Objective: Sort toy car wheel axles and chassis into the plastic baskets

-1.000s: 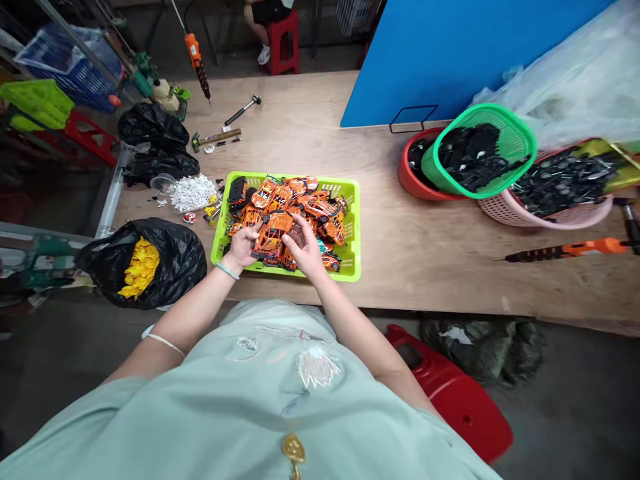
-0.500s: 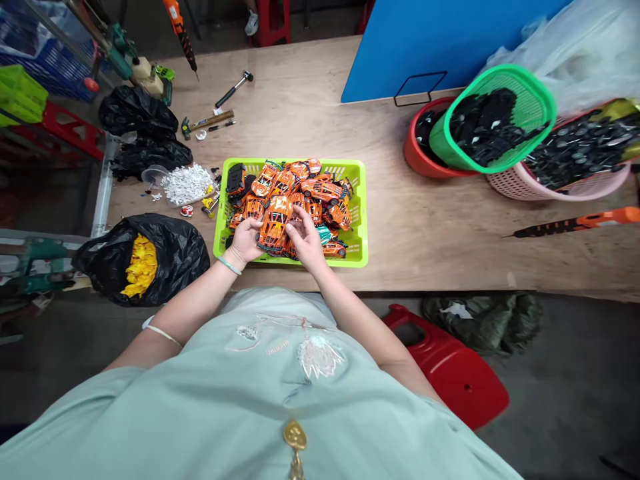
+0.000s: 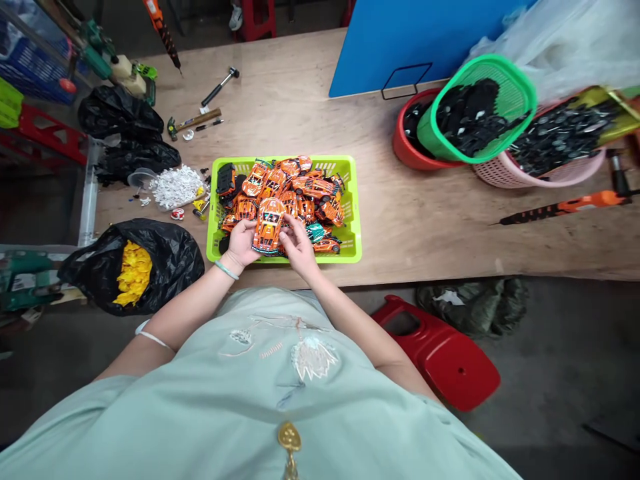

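Note:
An orange toy car [image 3: 269,225] is held over the front of a lime-green basket [image 3: 352,233], its roof facing up. My left hand [image 3: 243,244] grips the car's left side, fingers partly hidden beneath it. On the other side, my right hand [image 3: 299,245] closes on the car's right edge with thumb and fingers. Piled in the basket behind are several more orange toy cars [image 3: 316,188], a teal toy car [image 3: 316,232] and a dark toy car [image 3: 227,179].
Left of the basket lie white small parts [image 3: 176,187] and a black bag [image 3: 175,267] of yellow pieces. Hammers [image 3: 220,87] rest farther back. To the right stand a green basket [image 3: 525,127], a red bucket [image 3: 407,143], a pink basket [image 3: 545,175] and an orange electric screwdriver [image 3: 565,207].
The whole view has shifted slightly, so most things sit farther left in the picture. Both hands still hold the same orange toy car, now tipped a little more upright.

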Available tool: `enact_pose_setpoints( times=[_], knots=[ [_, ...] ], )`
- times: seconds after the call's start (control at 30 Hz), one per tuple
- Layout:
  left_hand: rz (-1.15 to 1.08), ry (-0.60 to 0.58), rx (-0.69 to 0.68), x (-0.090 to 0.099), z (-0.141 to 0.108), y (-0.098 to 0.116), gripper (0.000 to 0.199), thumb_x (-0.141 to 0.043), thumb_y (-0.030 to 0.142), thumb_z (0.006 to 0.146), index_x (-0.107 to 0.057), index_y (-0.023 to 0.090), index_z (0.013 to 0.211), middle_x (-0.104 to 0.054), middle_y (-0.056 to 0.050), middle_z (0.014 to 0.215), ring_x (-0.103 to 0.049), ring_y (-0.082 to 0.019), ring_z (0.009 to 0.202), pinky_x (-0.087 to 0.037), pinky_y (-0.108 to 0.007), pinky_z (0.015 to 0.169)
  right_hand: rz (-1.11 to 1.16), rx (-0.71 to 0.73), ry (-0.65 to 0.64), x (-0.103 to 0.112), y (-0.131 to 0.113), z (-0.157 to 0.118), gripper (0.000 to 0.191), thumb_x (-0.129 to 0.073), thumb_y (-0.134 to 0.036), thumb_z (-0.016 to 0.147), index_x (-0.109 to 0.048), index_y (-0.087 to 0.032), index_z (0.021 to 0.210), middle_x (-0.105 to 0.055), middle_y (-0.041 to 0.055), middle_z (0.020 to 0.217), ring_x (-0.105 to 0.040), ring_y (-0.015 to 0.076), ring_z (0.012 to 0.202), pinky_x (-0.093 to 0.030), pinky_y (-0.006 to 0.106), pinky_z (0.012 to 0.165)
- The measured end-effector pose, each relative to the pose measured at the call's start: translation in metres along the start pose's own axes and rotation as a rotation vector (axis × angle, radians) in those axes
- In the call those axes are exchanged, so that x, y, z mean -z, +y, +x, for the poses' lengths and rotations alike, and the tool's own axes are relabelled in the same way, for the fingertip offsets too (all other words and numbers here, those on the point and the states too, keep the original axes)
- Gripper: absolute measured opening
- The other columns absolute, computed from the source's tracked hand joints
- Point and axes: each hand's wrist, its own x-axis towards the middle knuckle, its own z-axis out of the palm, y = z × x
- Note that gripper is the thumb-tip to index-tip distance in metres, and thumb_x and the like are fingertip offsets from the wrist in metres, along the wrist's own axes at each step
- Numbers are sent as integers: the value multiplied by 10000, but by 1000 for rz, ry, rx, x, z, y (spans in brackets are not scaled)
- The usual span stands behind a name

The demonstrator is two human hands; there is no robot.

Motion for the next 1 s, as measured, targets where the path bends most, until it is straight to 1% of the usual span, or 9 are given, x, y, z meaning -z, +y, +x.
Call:
enact_pose_setpoints(
  times=[0.1, 0.2, 0.33, 0.43, 0.57, 0.67, 0.73, 0.9, 1.0],
  knots=[
    [43, 10, -12, 4, -2, -1, 430, -561, 326, 844, -710, 119, 1191, -818, -137, 1099, -766, -353, 1125, -605, -539, 1022, -226, 132, 29, 16, -3, 5, 452, -530, -514, 1035, -627, -281, 1410, -624, 141, 1381, -660, 275, 1172, -599, 492, 1027],
    [92, -6, 0, 5, -2, -2, 398, -585, 332, 895, -699, 127, 1216, -811, -143, 1129, -777, -328, 1106, -615, -519, 1021, -566, 213, 160, 54, -4, 36, 404, -462, -415, 1061, -636, -259, 1391, -644, 150, 1354, -575, 310, 1320, -470, 566, 1173],
    [135, -1, 14, 0, 2, -6, 356, -608, 328, 927, -693, 116, 1200, -805, -156, 1147, -789, -309, 1070, -632, -488, 996, -919, 104, 214, 107, 6, 96, 624, -559, -469, 1007, -468, -180, 1552, -493, 209, 1560, -410, 380, 1477, -355, 623, 1238],
    [150, 19, -7, -4, 8, -5, 346, -628, 348, 931, -695, 119, 1181, -810, -143, 1102, -794, -294, 1040, -642, -460, 965, -983, 11, 135, 120, 14, 115, 666, -666, -508, 938, -519, -161, 1488, -511, 213, 1530, -435, 386, 1437, -357, 595, 1236],
    [274, 154, -207, 2, 17, 7, 312, -706, 375, 886, -718, 141, 1092, -808, -88, 997, -788, -243, 946, -640, -368, 880, -934, -5, 214, 111, 20, 99, 537, -658, -531, 944, -588, -200, 1361, -556, 183, 1408, -486, 359, 1349, -388, 577, 1194],
    [469, 237, -419, 6, 24, 20, 266, -772, 358, 840, -725, 165, 1017, -801, -58, 1022, -759, -219, 960, -611, -314, 863, -890, -53, 327, 105, 23, 91, 569, -590, -570, 984, -537, -188, 1402, -531, 203, 1402, -461, 371, 1365, -379, 604, 1183],
    [608, 233, -483, 6, 30, 28, 277, -805, 358, 823, -719, 176, 1014, -794, -57, 1051, -739, -229, 1020, -593, -308, 890, -889, -60, 343, 107, 24, 94, 611, -575, -608, 987, -521, -183, 1423, -525, 209, 1408, -454, 377, 1376, -378, 617, 1182],
    [856, 318, -604, 4, 46, 43, 453, -851, 386, 814, -664, 194, 1179, -765, -59, 1017, -721, -253, 1084, -576, -325, 945, -882, 31, 400, 127, 27, 86, 599, -464, -629, 1036, -539, -192, 1439, -556, 191, 1402, -513, 344, 1360, -441, 576, 1150],
    [1014, 336, -690, 9, 50, 44, 587, -836, 472, 838, -619, 190, 1305, -746, -94, 1123, -690, -287, 1189, -553, -382, 1031, -679, -60, 473, 135, 34, 54, 546, -325, -574, 1082, -631, -184, 1311, -671, 155, 1201, -647, 285, 1142, -535, 467, 1027]
  ],
)
